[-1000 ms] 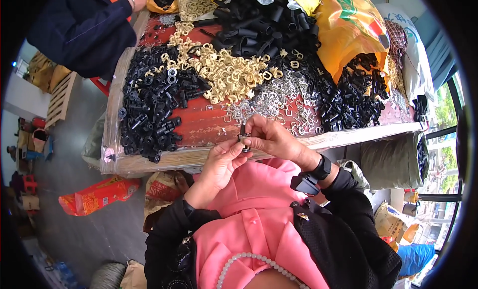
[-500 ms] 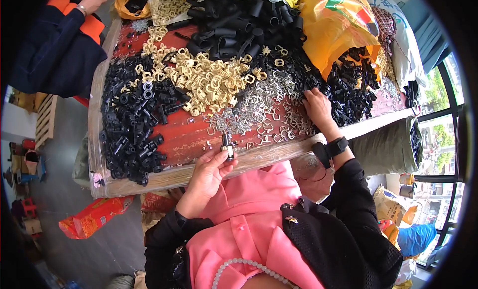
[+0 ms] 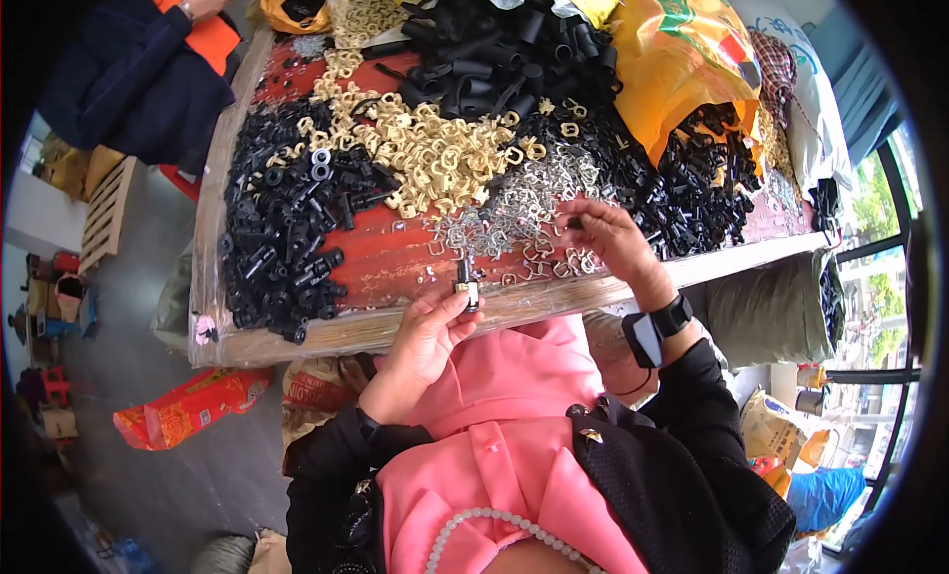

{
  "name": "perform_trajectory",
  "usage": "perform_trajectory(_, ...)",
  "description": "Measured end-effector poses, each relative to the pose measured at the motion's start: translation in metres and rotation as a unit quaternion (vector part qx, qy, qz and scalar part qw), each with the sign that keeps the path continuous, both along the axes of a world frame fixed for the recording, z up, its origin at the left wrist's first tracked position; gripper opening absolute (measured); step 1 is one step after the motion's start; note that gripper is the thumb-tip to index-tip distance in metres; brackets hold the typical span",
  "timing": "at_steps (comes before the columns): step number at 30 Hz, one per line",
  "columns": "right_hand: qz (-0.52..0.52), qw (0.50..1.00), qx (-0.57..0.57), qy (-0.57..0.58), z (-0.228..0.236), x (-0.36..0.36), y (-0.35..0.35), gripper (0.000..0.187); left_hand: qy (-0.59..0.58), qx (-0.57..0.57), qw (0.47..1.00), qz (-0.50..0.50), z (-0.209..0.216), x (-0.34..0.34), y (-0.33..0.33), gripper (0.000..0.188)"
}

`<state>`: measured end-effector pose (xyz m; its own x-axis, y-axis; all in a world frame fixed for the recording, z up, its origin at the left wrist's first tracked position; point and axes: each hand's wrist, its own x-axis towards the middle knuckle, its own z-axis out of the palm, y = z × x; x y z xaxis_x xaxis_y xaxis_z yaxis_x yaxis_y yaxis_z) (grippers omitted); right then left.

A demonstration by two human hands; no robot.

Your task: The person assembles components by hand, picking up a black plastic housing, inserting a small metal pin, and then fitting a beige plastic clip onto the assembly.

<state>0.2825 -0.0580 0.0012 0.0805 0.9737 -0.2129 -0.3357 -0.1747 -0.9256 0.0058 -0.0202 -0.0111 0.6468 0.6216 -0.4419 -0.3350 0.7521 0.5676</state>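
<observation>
Left hand [image 3: 425,332] grips a black fitting [image 3: 467,287]! Right hand [image 3: 618,240], farther off, pinches a dark piece [image 3: 575,223] above silver clips [image 3: 547,185].

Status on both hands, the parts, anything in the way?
Left hand holding black-and-cream part. Right hand pinching small black piece. Loose silver clips strewn near right hand.

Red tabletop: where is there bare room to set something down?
The largest nearly bare patch on the red tabletop lies between the black fittings, cream rings, silver clips and wooden front edge. It is crowded beyond, with black tubes, and rightward to the orange bag.
</observation>
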Motion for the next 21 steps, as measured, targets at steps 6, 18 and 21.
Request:
perform_trajectory(6,0.069,0.993,0.001,0.098,0.015,-0.056,-0.006,0.023,-0.012,0.021,1.000,-0.016,0.002,-0.003,-0.007,0.016)
perform_trajectory(18,0.100,0.994,0.009,0.048,0.017,-0.109,-0.004,0.018,-0.016,0.040,0.999,-0.017,0.008,-0.002,-0.008,0.016)
perform_trajectory(21,0.105,0.994,0.031,0.020,0.017,-0.115,-0.005,0.017,-0.009,0.049,0.999,-0.019,0.002,-0.003,-0.007,0.017)
